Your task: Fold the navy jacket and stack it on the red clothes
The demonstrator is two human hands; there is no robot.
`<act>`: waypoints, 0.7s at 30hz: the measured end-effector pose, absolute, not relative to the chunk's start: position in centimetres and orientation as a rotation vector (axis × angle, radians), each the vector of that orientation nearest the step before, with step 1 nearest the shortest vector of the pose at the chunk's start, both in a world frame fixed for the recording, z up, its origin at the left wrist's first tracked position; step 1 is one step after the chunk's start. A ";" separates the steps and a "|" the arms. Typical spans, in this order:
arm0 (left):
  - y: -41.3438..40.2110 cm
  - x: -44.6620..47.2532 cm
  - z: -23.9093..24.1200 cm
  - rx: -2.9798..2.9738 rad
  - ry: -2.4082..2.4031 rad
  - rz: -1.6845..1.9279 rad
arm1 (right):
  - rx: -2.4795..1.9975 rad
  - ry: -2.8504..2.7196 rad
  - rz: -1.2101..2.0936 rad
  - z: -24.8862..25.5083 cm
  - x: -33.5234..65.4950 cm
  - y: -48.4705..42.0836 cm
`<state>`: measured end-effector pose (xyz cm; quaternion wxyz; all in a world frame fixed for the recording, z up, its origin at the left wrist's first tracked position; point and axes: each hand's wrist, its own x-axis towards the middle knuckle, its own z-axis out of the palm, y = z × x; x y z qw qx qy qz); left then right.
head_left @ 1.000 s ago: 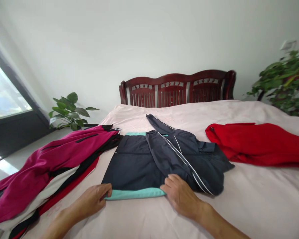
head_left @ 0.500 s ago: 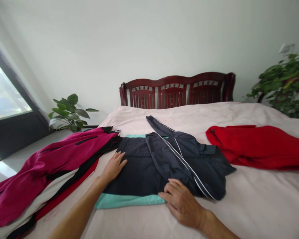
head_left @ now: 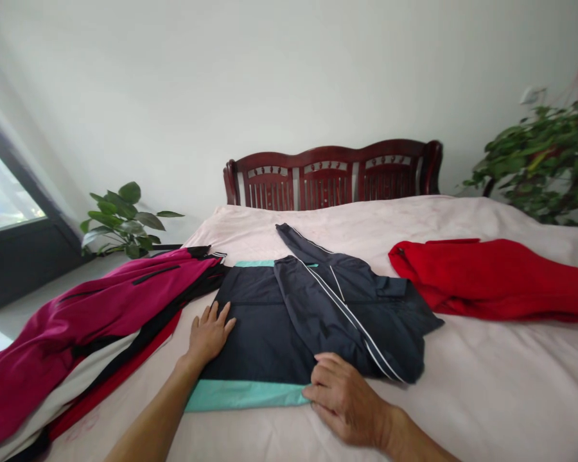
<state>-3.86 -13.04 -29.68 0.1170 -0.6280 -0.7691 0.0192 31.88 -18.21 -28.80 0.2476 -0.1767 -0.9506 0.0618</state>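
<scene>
On the navy jacket (head_left: 308,321), the left hand (head_left: 209,335) lies palm down.

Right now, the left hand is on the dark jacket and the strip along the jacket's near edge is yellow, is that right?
Not quite: the strip is turquoise, not yellow, as the head view shows. The left hand is indeed on the dark jacket.

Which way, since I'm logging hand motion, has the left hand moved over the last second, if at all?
Yes: the left hand moved forward, nearer the headboard, from the teal edge onto the dark jacket.
</scene>
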 end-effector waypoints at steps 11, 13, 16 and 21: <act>-14.9 2.4 -30.9 -2.147 -1.904 -0.145 | -0.486 -2.608 0.160 -29.0 31.8 -17.9; -14.9 2.6 -31.2 -2.181 -1.907 -0.148 | -0.485 -2.604 0.160 -29.0 31.8 -17.8; -14.9 2.3 -31.1 -2.188 -1.912 -0.150 | -0.479 -2.603 0.167 -29.0 31.9 -17.7; -15.1 2.4 -31.0 -2.130 -1.941 -0.150 | -0.477 -2.606 0.178 -29.0 32.0 -17.7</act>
